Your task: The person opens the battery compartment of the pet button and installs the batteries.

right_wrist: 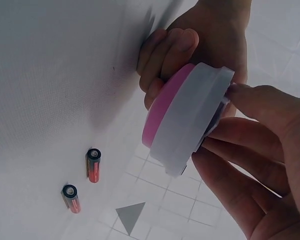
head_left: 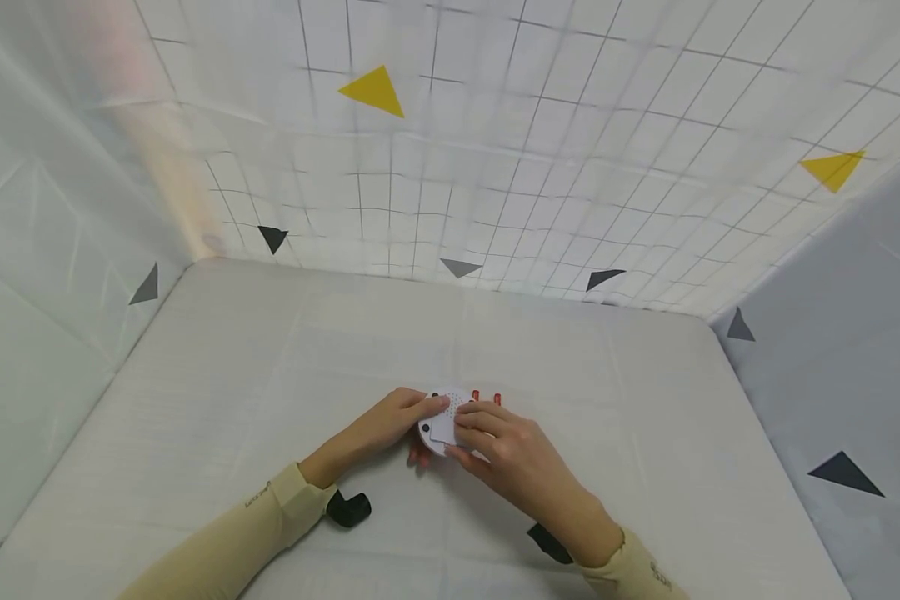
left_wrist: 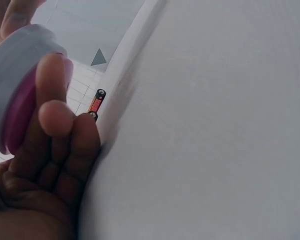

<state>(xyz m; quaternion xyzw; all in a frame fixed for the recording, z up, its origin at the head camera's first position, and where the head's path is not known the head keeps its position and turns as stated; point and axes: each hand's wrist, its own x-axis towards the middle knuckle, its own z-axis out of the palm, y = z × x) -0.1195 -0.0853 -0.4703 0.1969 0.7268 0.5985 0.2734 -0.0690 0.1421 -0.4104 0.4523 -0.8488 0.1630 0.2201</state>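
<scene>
There are two hands (head_left: pixel 506 450), one round device (right_wrist: pixel 187 115), two batteries (right_wrist: pixel 94 166).

A pale, lightly creased surface (head_left: pixel 345 333) with two red-and-black batteries (right_wrist: pixel 93 167) on it, slightly apart.

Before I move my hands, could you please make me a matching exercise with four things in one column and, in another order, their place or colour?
1. batteries
2. sleeves
3. round device
4. yellow triangles

A. gripped by the left hand
B. on the grid-lined wall
C. beige cloth
D. on the table

Pairs: 1-D, 2-C, 3-A, 4-B
</scene>
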